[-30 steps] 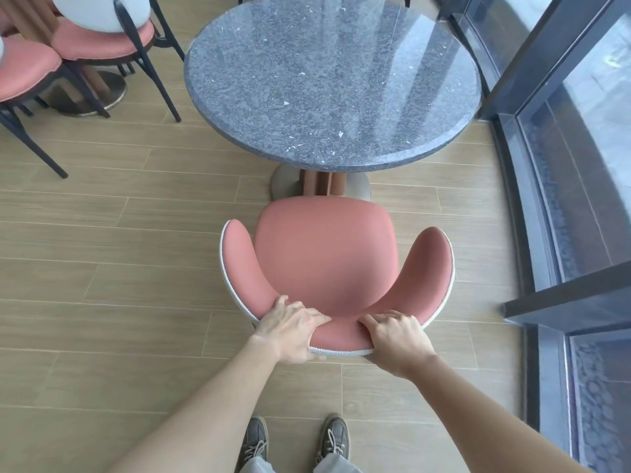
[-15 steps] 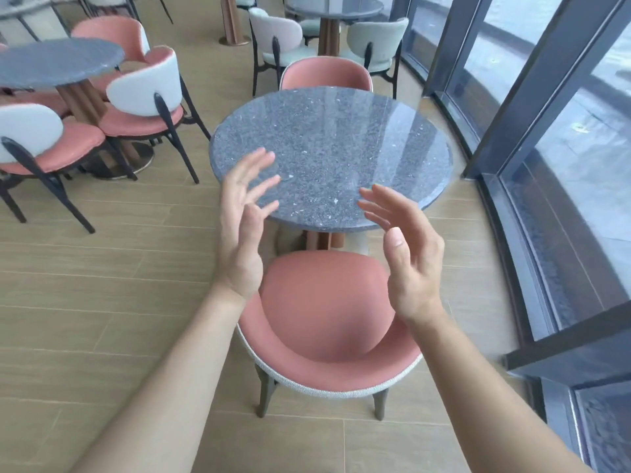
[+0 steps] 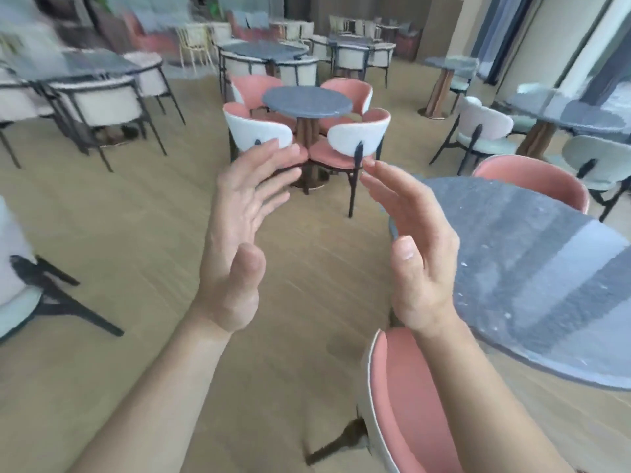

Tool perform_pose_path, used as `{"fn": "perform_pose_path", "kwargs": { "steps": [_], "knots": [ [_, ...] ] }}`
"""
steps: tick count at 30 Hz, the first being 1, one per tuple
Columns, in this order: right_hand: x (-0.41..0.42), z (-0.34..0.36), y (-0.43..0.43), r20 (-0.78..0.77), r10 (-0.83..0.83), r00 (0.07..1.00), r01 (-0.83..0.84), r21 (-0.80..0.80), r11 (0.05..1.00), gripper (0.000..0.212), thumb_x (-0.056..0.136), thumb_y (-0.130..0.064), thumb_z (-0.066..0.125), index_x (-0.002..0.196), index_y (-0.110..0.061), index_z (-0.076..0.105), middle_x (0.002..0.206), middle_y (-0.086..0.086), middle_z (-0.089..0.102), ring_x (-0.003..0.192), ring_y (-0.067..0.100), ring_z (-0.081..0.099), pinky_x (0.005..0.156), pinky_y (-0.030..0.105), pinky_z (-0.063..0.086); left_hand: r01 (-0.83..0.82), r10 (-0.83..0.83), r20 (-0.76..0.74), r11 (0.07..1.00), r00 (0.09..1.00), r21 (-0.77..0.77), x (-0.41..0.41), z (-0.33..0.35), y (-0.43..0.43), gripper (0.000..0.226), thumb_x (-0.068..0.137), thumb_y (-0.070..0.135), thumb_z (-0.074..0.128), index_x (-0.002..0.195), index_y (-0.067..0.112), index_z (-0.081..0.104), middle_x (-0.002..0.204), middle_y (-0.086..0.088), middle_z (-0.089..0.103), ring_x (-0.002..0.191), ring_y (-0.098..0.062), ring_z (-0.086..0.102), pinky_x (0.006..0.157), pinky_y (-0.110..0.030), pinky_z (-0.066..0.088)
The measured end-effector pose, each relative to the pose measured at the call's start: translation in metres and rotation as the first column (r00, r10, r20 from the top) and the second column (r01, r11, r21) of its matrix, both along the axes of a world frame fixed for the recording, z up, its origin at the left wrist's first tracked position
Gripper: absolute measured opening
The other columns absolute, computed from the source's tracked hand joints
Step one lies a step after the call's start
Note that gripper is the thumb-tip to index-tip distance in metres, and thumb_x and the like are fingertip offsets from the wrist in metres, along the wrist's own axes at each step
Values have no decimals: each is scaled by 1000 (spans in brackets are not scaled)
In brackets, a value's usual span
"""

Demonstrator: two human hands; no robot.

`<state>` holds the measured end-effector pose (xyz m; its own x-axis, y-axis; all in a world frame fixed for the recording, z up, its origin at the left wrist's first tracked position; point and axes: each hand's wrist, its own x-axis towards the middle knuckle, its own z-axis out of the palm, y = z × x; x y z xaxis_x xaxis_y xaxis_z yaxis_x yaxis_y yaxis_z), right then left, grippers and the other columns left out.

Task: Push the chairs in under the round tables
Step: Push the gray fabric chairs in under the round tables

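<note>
My left hand (image 3: 244,230) and my right hand (image 3: 415,247) are raised in front of me, palms facing each other, fingers spread, holding nothing. The pink chair (image 3: 406,411) stands low at the right, its seat by the grey round table (image 3: 532,278), below my right wrist. A second pink chair (image 3: 532,182) sits on that table's far side. Straight ahead stands another round table (image 3: 307,101) ringed by pink-and-white chairs (image 3: 355,141), their seats close to its pedestal. The picture is blurred by motion.
Wood plank floor (image 3: 136,233) lies open between me and the middle table. A pale chair with dark legs (image 3: 20,295) is close at the left edge. More tables and white chairs (image 3: 99,107) fill the back and left; pale green chairs (image 3: 485,131) stand at the right.
Both hands let go of the pink chair's backrest and rose open. The view then swung left, so the table and chair slid to the right and the room's other tables came into view.
</note>
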<state>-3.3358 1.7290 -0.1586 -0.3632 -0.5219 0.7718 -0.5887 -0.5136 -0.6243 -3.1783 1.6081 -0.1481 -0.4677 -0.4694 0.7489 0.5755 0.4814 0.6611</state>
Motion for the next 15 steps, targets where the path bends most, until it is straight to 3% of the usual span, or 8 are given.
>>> {"fn": "perform_pose_path", "kwargs": {
  "steps": [5, 10, 15],
  "knots": [
    [64, 4, -154, -44, 334, 942, -333, 11, 943, 77, 106, -67, 51, 151, -5, 51, 153, 13, 60, 145, 36, 57, 116, 65, 46, -295, 299, -27, 950, 954, 100, 94, -2, -92, 73, 91, 89, 46, 152, 49, 43, 161, 7, 54, 147, -34, 55, 118, -57, 45],
    [127, -2, -262, -45, 512, 858, -511, 22, 859, 68, 104, -70, 51, 153, -23, 52, 155, 1, 60, 146, 32, 58, 116, 62, 47, -498, 500, 27, 855, 866, 142, 158, -2, -156, 73, 89, 90, 46, 150, 51, 46, 158, 10, 56, 146, -33, 56, 118, -54, 45],
    [193, -5, -355, -27, 672, 740, -671, 42, 740, 71, 103, -72, 50, 152, -22, 51, 155, -3, 60, 145, 31, 59, 117, 58, 48, -664, 668, 29, 732, 743, 153, 219, -3, -216, 72, 87, 91, 49, 148, 52, 49, 156, 10, 58, 145, -33, 57, 117, -50, 45]
  ]
}}
